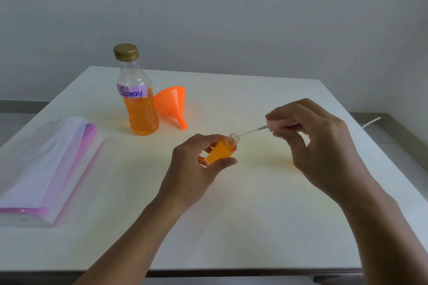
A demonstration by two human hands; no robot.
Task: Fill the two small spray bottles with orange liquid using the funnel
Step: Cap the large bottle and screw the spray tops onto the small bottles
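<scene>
A spill is judged the main risk: the small spray bottle (221,151) is held tilted above the worktop (231,227) with its neck uncapped. It is filled with orange liquid nearly to the shoulder, so a further lean could send liquid over the rim. The bottle's body is clamped by the fingers (228,161) of the left hand (192,169). A pink pump head (281,122) is pinched in the curled fingers of the right hand (319,146). Its white dip tube (251,131) is aimed at the mouth, the tip just at the rim. If misaligned, the tube could be caught on the rim and bent, or liquid could be displaced as it enters.

Behind, a large bottle (141,109) labelled "Spray." stands upright, capped and about half full of orange liquid. The orange funnel (170,104) lies on its side just beside it. No second small bottle can be made out.
</scene>
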